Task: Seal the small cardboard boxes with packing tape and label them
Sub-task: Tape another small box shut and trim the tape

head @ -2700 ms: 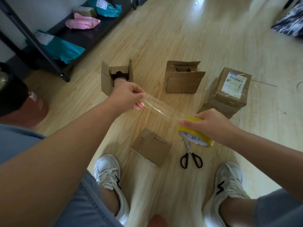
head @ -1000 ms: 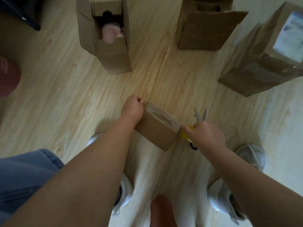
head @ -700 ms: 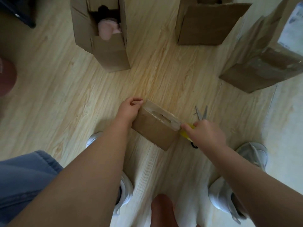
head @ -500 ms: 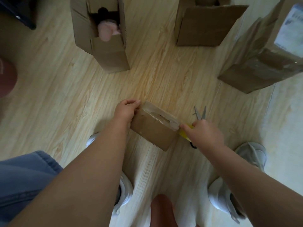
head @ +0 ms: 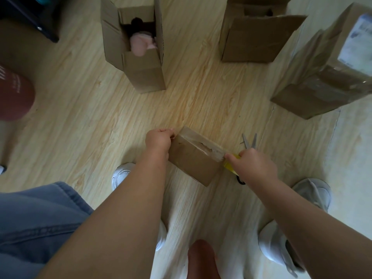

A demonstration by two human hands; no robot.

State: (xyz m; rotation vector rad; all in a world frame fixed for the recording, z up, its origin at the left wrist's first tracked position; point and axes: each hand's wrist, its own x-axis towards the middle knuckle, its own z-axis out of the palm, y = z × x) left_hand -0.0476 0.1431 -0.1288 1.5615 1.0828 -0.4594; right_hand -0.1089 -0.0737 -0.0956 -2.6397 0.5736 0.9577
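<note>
Soft, diffuse light leaves the wooden floor [head: 201, 101] brightest at centre and dim at upper left. Wide-angle distortion stretches the edges; the foreground blurs.

White shoes [head: 314, 193] stand on the pale wooden floor [head: 80, 117] (a dark red round thing [head: 14, 97] sits far left).

Tape strip [head: 202, 146] — from mid-air to flat atop sm. cardboard box [head: 191, 162].

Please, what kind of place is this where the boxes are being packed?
Most likely a room in a home or small shop, used for packing parcels. The work happens on a wood-pattern floor, among small cardboard boxes: one open box, one taped and labelled box, and scissors lie nearby.
</note>
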